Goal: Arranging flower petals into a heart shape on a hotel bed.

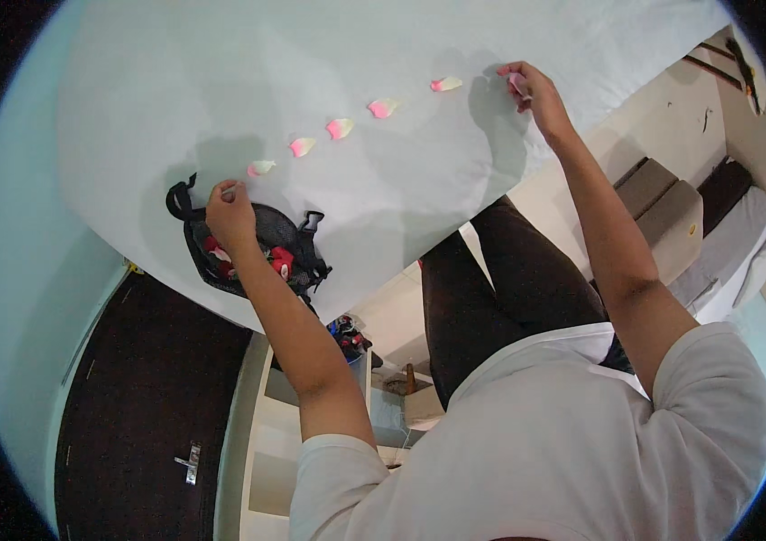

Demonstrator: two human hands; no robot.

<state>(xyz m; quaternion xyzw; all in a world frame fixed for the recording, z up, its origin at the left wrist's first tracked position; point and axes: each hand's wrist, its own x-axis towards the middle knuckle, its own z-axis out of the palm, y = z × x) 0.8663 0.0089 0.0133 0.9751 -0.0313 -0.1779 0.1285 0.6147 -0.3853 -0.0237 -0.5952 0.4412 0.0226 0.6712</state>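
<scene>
My right hand (537, 101) is over the white sheet with a pink flower petal (518, 85) between its fingers. My left hand (231, 215) is above a black mesh bag (275, 220), pinching a small pale piece, probably a petal (229, 192), between thumb and fingers. Inside the bag are red and pink petals (281, 259), partly hidden by my left hand and forearm. Several pink-and-white petals lie spaced in a slanting row between my hands, from one near the bag (261, 168) to one near my right hand (446, 84).
The white-sheeted surface (369, 40) ends in an edge just before my legs. Pale shelving (275, 433), topped by a container of small items (349, 338), stands below left near a dark door (153, 379). Brown cushioned seating (660, 209) is at right.
</scene>
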